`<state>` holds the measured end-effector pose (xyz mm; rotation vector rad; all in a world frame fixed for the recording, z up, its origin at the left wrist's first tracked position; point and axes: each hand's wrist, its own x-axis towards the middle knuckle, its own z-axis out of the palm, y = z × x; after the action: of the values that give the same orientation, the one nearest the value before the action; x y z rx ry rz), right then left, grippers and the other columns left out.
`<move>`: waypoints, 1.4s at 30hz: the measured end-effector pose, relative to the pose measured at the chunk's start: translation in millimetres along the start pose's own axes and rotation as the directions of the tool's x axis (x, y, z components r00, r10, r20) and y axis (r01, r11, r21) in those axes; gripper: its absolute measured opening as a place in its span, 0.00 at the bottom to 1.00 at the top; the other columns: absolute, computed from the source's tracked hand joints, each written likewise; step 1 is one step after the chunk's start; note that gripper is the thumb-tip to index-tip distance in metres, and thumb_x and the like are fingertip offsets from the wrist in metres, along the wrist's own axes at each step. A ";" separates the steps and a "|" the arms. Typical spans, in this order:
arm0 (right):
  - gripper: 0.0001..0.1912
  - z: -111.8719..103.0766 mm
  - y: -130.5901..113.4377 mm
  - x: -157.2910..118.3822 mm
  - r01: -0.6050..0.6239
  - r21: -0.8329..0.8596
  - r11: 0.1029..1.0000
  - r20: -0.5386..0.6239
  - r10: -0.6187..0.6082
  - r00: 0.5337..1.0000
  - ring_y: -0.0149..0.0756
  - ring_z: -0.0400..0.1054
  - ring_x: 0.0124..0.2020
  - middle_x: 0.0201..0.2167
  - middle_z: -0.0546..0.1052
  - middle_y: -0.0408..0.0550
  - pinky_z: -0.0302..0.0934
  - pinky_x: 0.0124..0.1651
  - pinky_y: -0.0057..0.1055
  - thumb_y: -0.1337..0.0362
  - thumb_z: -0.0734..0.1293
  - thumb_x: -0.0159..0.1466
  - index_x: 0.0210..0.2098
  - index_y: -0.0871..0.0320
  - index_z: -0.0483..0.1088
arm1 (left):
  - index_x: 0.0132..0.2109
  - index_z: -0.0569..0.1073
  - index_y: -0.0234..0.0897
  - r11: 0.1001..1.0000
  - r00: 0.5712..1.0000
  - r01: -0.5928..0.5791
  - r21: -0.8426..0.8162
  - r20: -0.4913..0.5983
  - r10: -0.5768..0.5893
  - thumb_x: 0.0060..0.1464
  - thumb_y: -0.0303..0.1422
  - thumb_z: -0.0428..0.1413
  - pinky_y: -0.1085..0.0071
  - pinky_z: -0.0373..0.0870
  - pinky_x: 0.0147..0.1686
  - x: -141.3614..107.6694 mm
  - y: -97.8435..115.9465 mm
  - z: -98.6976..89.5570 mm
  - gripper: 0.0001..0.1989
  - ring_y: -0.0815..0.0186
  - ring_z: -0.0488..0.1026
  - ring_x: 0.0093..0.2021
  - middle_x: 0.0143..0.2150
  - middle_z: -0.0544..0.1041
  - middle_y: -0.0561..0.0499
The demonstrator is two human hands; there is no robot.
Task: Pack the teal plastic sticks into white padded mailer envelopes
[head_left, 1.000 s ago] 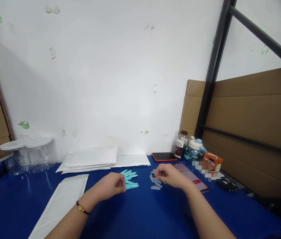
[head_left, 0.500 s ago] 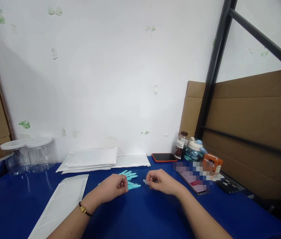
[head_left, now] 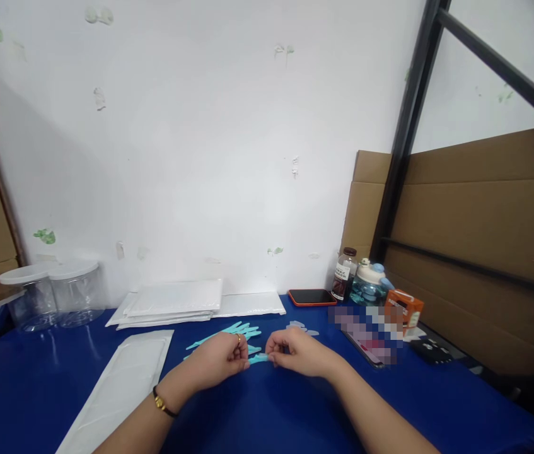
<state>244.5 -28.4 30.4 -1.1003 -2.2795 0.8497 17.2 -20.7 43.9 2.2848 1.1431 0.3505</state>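
Observation:
My left hand [head_left: 224, 358] pinches the left end of a small teal piece [head_left: 259, 358] low over the blue table. My right hand [head_left: 297, 353] has its thumb and fingertips closed on the right end of that piece, where a translucent bit shows. Several teal strips [head_left: 238, 329] lie fanned out behind my left hand, partly hidden by it. Behind my right hand rest several small translucent pieces [head_left: 302, 326].
White padded envelopes [head_left: 172, 299] are stacked by the wall, and another envelope [head_left: 122, 384] lies at the left. Two clear jars [head_left: 77, 296] stand at the back left. A red-edged phone [head_left: 312, 297], bottles [head_left: 367, 284] and an orange box [head_left: 403, 310] sit on the right.
My hands have come closer together, the right one moving left and slightly down. Both now grip one teal piece. The translucent pieces behind my right hand have come into view.

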 end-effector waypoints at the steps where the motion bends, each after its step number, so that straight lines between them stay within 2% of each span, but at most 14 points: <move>1: 0.07 0.7 -1.2 0.3 0.005 0.000 1.000 0.002 -0.005 1.000 0.27 0.63 0.24 0.24 0.74 0.42 0.54 0.26 0.21 0.66 0.62 0.58 0.33 0.59 0.71 | 0.32 0.70 0.36 1.000 1.000 -0.003 0.007 -0.006 0.003 0.50 0.39 0.50 0.77 0.58 0.26 -0.2 2.2 0.0 0.11 0.71 0.65 0.26 0.26 0.70 0.55; 7: 0.08 -0.6 -3.6 -1.0 0.007 -0.010 1.000 0.062 -0.006 0.998 0.28 0.64 0.24 0.25 0.75 0.42 0.54 0.25 0.21 0.65 0.62 0.58 0.33 0.59 0.72 | 0.34 0.71 0.37 1.000 0.999 0.016 0.009 0.030 -0.017 0.50 0.41 0.52 0.77 0.58 0.25 0.1 1.5 1.5 0.11 0.70 0.66 0.27 0.26 0.71 0.55; 9: 0.09 -7.4 -0.5 -3.7 -0.015 -0.020 1.000 0.064 0.017 0.998 0.29 0.65 0.25 0.26 0.75 0.43 0.55 0.26 0.22 0.65 0.62 0.58 0.34 0.59 0.73 | 0.35 0.71 0.38 0.997 0.999 0.032 0.071 -0.010 -0.032 0.51 0.41 0.51 0.76 0.58 0.26 0.6 -2.9 1.6 0.12 0.68 0.67 0.29 0.28 0.72 0.54; 12: 0.09 -24.5 10.1 -9.7 -0.071 -0.077 0.995 -0.088 0.064 0.994 0.30 0.66 0.26 0.26 0.75 0.45 0.56 0.28 0.23 0.66 0.61 0.58 0.34 0.59 0.73 | 0.37 0.71 0.40 0.964 0.989 0.066 0.259 -0.142 -0.029 0.50 0.37 0.52 0.74 0.59 0.30 1.8 -10.3 0.5 0.09 0.66 0.69 0.34 0.34 0.73 0.52; 14: 0.09 -36.8 19.8 -14.6 -0.135 -0.136 0.982 -0.197 0.106 0.975 0.30 0.65 0.25 0.25 0.74 0.45 0.55 0.27 0.23 0.68 0.61 0.57 0.32 0.60 0.72 | 0.39 0.71 0.41 0.926 0.982 0.093 0.366 -0.186 -0.025 0.49 0.34 0.53 0.72 0.60 0.34 3.0 -15.0 -0.3 0.09 0.64 0.69 0.38 0.39 0.73 0.51; 17: 0.05 -48.5 32.2 -21.2 -0.257 -0.237 0.937 -0.217 0.207 0.954 0.30 0.65 0.23 0.23 0.74 0.44 0.54 0.25 0.23 0.69 0.63 0.53 0.28 0.60 0.72 | 0.39 0.72 0.41 0.881 0.983 0.104 0.462 -0.185 -0.019 0.49 0.32 0.53 0.70 0.60 0.36 5.1 -20.8 -0.9 0.08 0.61 0.69 0.41 0.40 0.73 0.50; 21: 0.04 -45.6 37.1 -22.5 -0.362 -0.339 0.868 -0.137 0.335 0.932 0.31 0.65 0.23 0.23 0.75 0.44 0.52 0.23 0.23 0.67 0.68 0.47 0.24 0.59 0.72 | 0.35 0.72 0.40 0.855 0.987 0.065 0.515 -0.160 0.021 0.52 0.32 0.51 0.69 0.59 0.35 6.9 -23.5 -1.4 0.06 0.62 0.70 0.38 0.36 0.75 0.50; 25: 0.04 -31.4 38.3 -15.4 -0.349 -0.349 0.870 -0.129 0.325 0.937 0.31 0.66 0.24 0.23 0.74 0.43 0.52 0.23 0.22 0.71 0.66 0.47 0.24 0.59 0.71 | 0.32 0.72 0.38 0.797 0.991 0.027 0.603 -0.119 0.056 0.55 0.29 0.46 0.68 0.59 0.36 7.2 -18.7 -2.1 0.11 0.63 0.72 0.35 0.32 0.76 0.49; 30: 0.09 -18.9 44.8 -7.5 -0.269 -0.230 0.935 -0.025 0.270 0.962 0.28 0.65 0.24 0.24 0.73 0.41 0.53 0.23 0.20 0.75 0.64 0.45 0.26 0.59 0.70 | 0.42 0.72 0.42 0.818 0.992 0.037 0.574 -0.118 0.038 0.49 0.27 0.49 0.68 0.60 0.37 7.0 -16.5 -2.0 0.13 0.62 0.73 0.36 0.34 0.77 0.50; 33: 0.09 -16.7 44.0 -5.8 -0.238 -0.201 0.950 0.009 0.244 0.970 0.27 0.65 0.25 0.25 0.72 0.40 0.53 0.24 0.19 0.74 0.65 0.46 0.28 0.58 0.70 | 0.38 0.73 0.42 0.847 0.993 0.057 0.528 -0.121 0.009 0.46 0.26 0.50 0.70 0.60 0.35 7.0 -19.5 -1.6 0.12 0.63 0.72 0.37 0.35 0.76 0.51; 37: 0.10 -14.1 38.1 -5.1 -0.184 -0.237 0.954 -0.030 0.183 0.983 0.28 0.64 0.27 0.28 0.72 0.41 0.54 0.25 0.20 0.71 0.67 0.48 0.32 0.57 0.71 | 0.36 0.73 0.41 0.904 0.988 0.093 0.416 -0.149 -0.033 0.47 0.29 0.50 0.72 0.60 0.33 7.0 -24.9 -1.0 0.09 0.65 0.71 0.36 0.37 0.76 0.51; 40: 0.07 -10.8 35.4 -4.1 -0.136 -0.274 0.952 -0.035 0.131 0.991 0.28 0.63 0.28 0.28 0.71 0.42 0.54 0.26 0.21 0.70 0.67 0.49 0.29 0.58 0.71 | 0.35 0.72 0.40 0.931 0.979 0.127 0.342 -0.194 -0.062 0.47 0.32 0.52 0.73 0.59 0.32 7.5 -28.1 -1.8 0.07 0.65 0.70 0.36 0.36 0.75 0.51; 42: 0.06 -9.2 35.5 -3.5 -0.134 -0.256 0.957 -0.003 0.138 0.990 0.27 0.62 0.26 0.27 0.70 0.42 0.53 0.25 0.21 0.71 0.67 0.49 0.28 0.58 0.70 | 0.34 0.72 0.40 0.950 0.972 0.143 0.278 -0.221 -0.081 0.48 0.34 0.51 0.73 0.58 0.30 8.1 -28.7 -3.5 0.07 0.66 0.69 0.34 0.34 0.74 0.52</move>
<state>270.8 -10.9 11.5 -1.3813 -2.3972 0.6259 1.8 0.9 29.9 2.4652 1.5125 0.4052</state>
